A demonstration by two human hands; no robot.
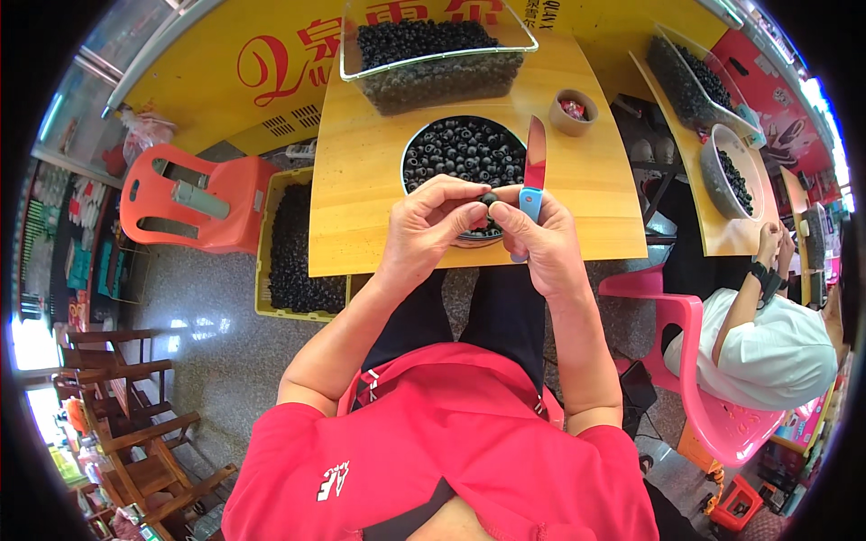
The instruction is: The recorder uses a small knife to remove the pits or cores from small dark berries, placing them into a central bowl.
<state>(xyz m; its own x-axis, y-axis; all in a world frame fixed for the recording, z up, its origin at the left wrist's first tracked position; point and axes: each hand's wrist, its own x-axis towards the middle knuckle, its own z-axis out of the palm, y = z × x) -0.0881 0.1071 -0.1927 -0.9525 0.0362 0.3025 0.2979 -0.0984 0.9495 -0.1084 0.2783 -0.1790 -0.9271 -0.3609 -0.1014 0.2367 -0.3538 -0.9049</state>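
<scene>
Just above the table's near edge, my left hand (426, 219) pinches a small dark round piece (489, 198) between thumb and fingers. My right hand (550, 242) meets it there, its thumb near the piece. A folding knife (532, 185) with a light blue handle is held in the right fingers, its blade pointing up and away. Beneath both hands stands a round bowl (404, 160) with a pale rim. It is full of black round pieces (465, 149), many with a ring-shaped opening; the hands hide its near side.
A clear plastic bin (433, 90) of black pieces stands at the wooden table's (595, 198) far end, near a small brown cup (574, 113). A yellow crate (262, 270) and an orange stool (216, 189) are left. At right, another person (758, 343) works at a second table (695, 180).
</scene>
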